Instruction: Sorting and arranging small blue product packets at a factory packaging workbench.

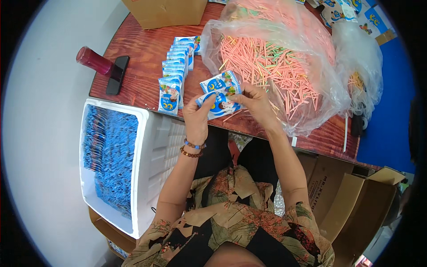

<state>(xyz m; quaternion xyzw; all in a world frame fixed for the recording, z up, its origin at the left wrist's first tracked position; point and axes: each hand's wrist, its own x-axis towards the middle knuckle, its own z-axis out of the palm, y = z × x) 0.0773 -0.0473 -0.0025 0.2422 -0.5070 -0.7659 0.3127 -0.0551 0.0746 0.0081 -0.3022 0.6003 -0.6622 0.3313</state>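
Observation:
Near the table's front edge, I hold a small blue-and-white packet (221, 106) between both hands. My left hand (196, 119) pinches its left end, thumb on top. With its thumb and fingers closed, my right hand (258, 105) grips the right end. A second packet (214, 84) of the same kind lies just beyond, partly covered by the first; whether my fingers hold it too, I cannot tell. To the left, a row of overlapping packets (170, 95) runs away from me. Behind my right hand spreads a clear plastic bag (213, 42) of thin pink, green and yellow sticks (284, 80).
A white foam box (143, 133) full of upright blue packets stands at the left. A dark red bottle (94, 61) and a black phone (117, 76) lie on the red-brown table (142, 49). One cardboard box (167, 13) sits at the back, another open carton (351, 209) at lower right.

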